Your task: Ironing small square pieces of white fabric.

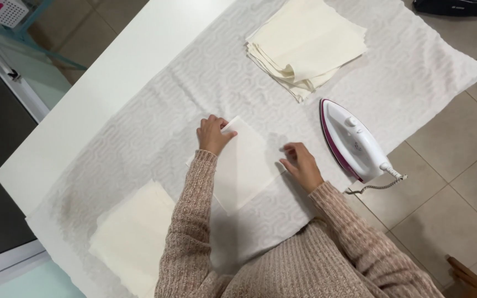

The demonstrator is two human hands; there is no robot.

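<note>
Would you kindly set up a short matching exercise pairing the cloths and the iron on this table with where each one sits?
Things:
1. iron
2. loose cloth stack
3. folded cloth
4. neat cloth pile

Places:
A. under both hands
B. far end of the table
C. beside the left sleeve
D. right of the right hand

Pairs: 1-D, 2-B, 3-A, 4-C

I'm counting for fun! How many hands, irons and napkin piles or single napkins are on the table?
Hands: 2, left hand and right hand
Irons: 1, iron
Napkin piles: 2, far pile and near pile
Single napkins: 1, napkin
Total: 6
</note>
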